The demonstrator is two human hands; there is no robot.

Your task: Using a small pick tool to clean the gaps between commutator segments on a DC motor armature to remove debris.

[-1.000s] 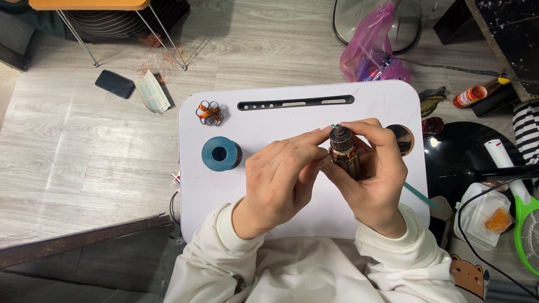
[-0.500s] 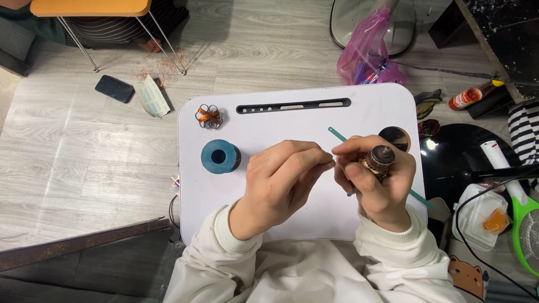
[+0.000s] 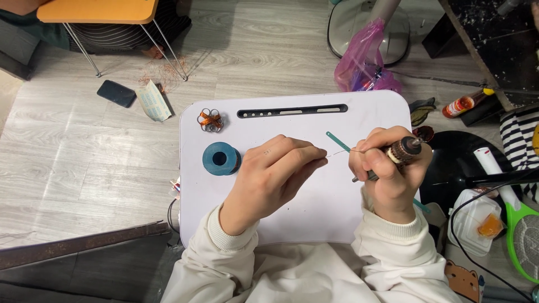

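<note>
Between my hands a thin wire (image 3: 337, 152) runs taut, my left hand (image 3: 269, 179) pinching one end and my right hand (image 3: 387, 174) gripping a wound motor core (image 3: 403, 151), with a blue spool (image 3: 220, 158) beyond my left hand on the white tray (image 3: 303, 224).

A small motor rotor (image 3: 401, 151), dark and brown with copper windings and a metal shaft poking out at its upper right end, lies tilted in the right hand's grip. A thin copper wire (image 3: 338, 152) (barely visible) runs taut from it leftward to the left hand's pinched fingertips above the white counter.
</note>
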